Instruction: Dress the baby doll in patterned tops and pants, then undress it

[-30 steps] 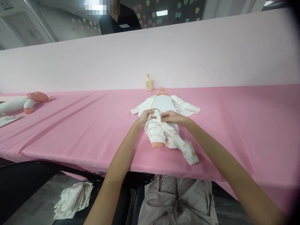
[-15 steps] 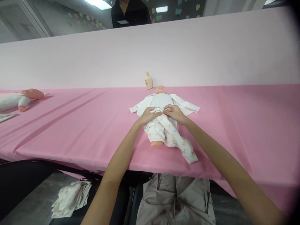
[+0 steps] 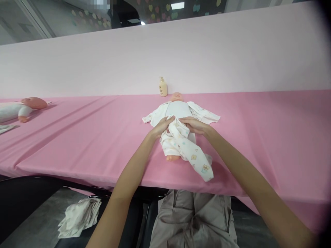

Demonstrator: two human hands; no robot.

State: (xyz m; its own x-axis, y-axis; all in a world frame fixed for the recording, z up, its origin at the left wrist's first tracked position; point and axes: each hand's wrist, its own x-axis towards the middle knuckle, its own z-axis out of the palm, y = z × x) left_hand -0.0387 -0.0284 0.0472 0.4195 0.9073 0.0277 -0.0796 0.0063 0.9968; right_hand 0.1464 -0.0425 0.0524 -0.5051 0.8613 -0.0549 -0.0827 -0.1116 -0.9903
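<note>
A baby doll lies on its back on the pink table cover, its head toward the wall. Its arms are spread in a white patterned top. Small white printed baby trousers lie over its lower body, one leg of them hanging loose toward me. One bare foot pokes out of the other leg. My left hand is closed on the waistband's left side. My right hand grips the waistband's right side, thumb on top; the fingers beneath are partly hidden.
A pump bottle stands by the wall behind the doll's head. Another doll lies at the far left of the pink cover. Folded cloths rest on a black chair at the lower left, below the table edge.
My hands have parted slightly, and the bunched waistband is lifted and spread between them. The loose trouser leg has swung a little left.
</note>
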